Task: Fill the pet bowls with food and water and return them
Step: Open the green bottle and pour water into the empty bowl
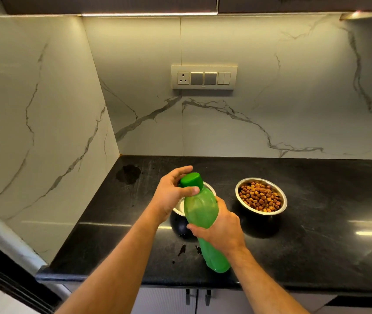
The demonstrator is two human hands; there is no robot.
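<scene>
A green plastic bottle (201,211) with a green cap (191,179) is held tilted above the black counter (316,245). My right hand (221,230) grips the bottle's middle. My left hand (173,193) holds its neck just under the cap, with fingers curled around the cap. Behind the bottle stands a steel bowl (179,208), mostly hidden; I cannot tell what is in it. To its right a second steel bowl (261,196) holds brown kibble.
Small wet spots (181,249) lie on the counter near the front edge, and a damp patch (129,174) marks the back left corner. Marble walls close off the left and back. A switch panel (204,76) hangs on the back wall. Cabinet doors (196,298) sit below the counter.
</scene>
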